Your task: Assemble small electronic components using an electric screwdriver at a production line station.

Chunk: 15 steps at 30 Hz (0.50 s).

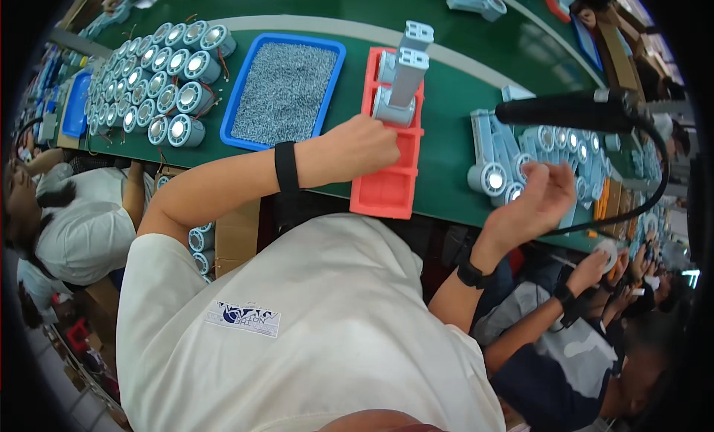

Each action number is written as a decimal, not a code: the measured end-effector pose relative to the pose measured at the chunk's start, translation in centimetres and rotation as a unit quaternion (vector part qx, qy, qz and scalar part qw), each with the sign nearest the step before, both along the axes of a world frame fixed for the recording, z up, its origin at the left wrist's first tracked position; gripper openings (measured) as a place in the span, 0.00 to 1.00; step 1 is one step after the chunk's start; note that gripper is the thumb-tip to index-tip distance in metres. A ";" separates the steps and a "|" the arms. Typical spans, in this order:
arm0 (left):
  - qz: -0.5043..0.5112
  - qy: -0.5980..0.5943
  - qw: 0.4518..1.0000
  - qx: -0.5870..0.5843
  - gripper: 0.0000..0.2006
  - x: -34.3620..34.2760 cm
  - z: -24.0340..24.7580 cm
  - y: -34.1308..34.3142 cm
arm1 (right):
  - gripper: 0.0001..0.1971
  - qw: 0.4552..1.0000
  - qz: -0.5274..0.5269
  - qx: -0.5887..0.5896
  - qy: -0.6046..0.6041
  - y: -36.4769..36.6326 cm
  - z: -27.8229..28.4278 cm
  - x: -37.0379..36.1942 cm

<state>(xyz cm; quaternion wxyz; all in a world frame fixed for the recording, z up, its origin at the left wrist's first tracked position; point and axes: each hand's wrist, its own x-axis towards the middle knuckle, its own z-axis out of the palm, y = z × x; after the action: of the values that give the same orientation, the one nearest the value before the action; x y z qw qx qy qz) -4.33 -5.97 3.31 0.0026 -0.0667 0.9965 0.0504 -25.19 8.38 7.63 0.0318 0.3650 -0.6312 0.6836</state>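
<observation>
My left hand [357, 151] is closed in a loose fist over the middle of a red fixture tray [383, 197]. Whatever its fingers may hold is hidden. Just beyond it, two light-blue parts with round heads and square handles [407, 78] stand upright in the tray's far pockets. My right hand [529, 201] hovers at the table's near edge, fingers half curled and apart, with nothing visible in them. It is closest to a group of light-blue round-headed parts with long handles [491, 177]. Above those hangs a black, rod-shaped powered tool [561, 110] on a cable.
A blue tray [336, 78] full of small metal pieces, likely screws, lies left of the fixture. Farther left stand many light-blue round housings [195, 97] with thin wires. Co-workers sit on both sides; one hand [591, 272] at right holds a white round part.
</observation>
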 end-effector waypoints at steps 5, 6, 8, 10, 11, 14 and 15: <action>0.033 0.094 0.995 0.007 0.01 1.8 0.9 0.5 | 0.27 0.974 0.164 -0.151 0.025 -5.7 6.1 -1.0; 0.048 0.122 0.990 0.044 0.02 2.2 1.9 0.7 | 0.27 0.972 0.175 -0.156 0.024 -6.0 6.0 -1.5; 0.161 0.206 0.960 0.097 0.03 4.0 2.6 -0.4 | 0.29 0.959 0.252 -0.126 -0.030 -6.1 5.2 -3.4; 0.321 0.299 0.892 0.112 0.05 8.6 2.3 -2.2 | 0.30 0.942 0.306 -0.128 -0.045 -6.1 5.5 -2.9; 0.387 0.328 0.853 0.126 0.06 10.2 1.4 -3.5 | 0.32 0.959 0.242 -0.136 -0.051 -6.1 5.6 -1.7; 0.392 0.288 0.870 0.085 0.06 12.5 -0.7 -5.0 | 0.38 0.960 0.213 -0.156 -0.096 -7.1 4.4 -2.3; 0.387 0.266 0.880 0.069 0.06 12.8 -1.3 -5.4 | 0.40 0.946 0.240 -0.168 -0.136 -7.3 3.6 -3.2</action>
<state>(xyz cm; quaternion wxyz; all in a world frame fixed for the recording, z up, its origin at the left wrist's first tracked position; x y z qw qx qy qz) 8.44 -11.34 2.02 -0.2774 -0.4304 0.8488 0.1316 -28.36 1.04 11.27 -0.1588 0.3990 -0.3994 0.8100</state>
